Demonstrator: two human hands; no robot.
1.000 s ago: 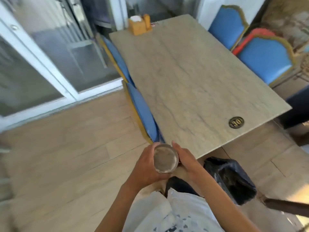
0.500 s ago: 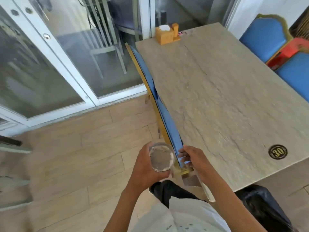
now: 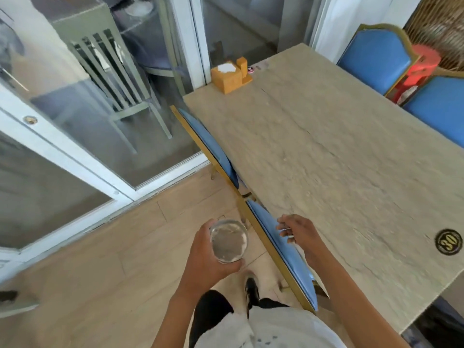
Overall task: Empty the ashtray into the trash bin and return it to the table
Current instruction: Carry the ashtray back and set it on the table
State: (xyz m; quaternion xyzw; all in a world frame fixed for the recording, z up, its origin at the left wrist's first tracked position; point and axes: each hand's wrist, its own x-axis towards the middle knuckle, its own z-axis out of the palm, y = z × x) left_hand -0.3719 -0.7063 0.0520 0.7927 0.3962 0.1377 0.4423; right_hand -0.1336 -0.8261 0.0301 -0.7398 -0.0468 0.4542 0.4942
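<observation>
Holding the ashtray (image 3: 229,244), the left hand (image 3: 208,257) wraps its fingers round the rim from below-left, over the wood floor (image 3: 100,259), off the tabletop (image 3: 339,177). Ashtray: clear glass, round, mouth up; grey film inside, can't tell if ash or reflection. Right hand (image 3: 297,233) empty, fingers loosely curled, hovering above the blue chair back (image 3: 286,249) w/ gold trim, just beside the tabletop edge. On the tabletop far end: wooden napkin box (image 3: 229,77) w/ white napkins in it. Near corner: black "30" disc (image 3: 448,244).
</observation>
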